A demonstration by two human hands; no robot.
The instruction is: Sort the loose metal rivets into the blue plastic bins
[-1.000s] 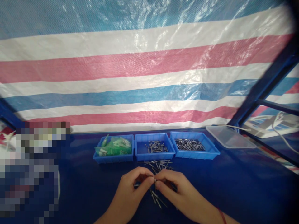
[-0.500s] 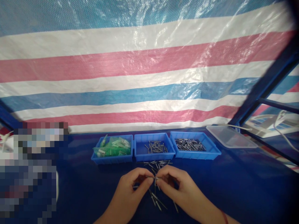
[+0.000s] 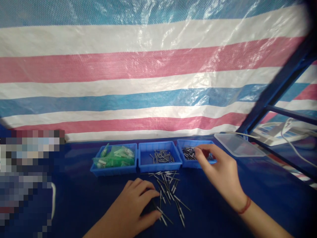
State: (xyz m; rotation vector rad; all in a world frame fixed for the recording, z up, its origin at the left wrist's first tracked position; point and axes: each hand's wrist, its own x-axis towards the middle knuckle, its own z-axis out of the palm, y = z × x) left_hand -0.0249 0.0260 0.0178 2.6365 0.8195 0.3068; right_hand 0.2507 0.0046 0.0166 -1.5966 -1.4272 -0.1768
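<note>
My left hand (image 3: 138,205) is at the lower middle, its thumb and fingers apart and nothing visibly held. Beside its fingertips lie several loose blind rivets (image 3: 167,186), thin metal pins with lighter sleeves, spread across the blue table. Further back, my right hand (image 3: 220,168) reaches over the right blue bin (image 3: 195,142). Its thumb and index fingertips come together just above the small metal pieces (image 3: 189,152) in that bin. What the pinch holds, if anything, is hidden from me. The hand covers the bin's right part.
The middle blue bin (image 3: 146,167) holds more thin metal pins (image 3: 162,156). To its left, another blue bin (image 3: 111,172) contains green plastic bags (image 3: 119,157) with pale pieces. A clear plastic lid (image 3: 239,145) lies at the right rear. Striped sheeting (image 3: 148,96) hangs behind.
Both hands were pinched together around a thin metal piece at the middle. Since then my right hand has moved back and right to the right bin, and my left hand has opened, moving slightly left.
</note>
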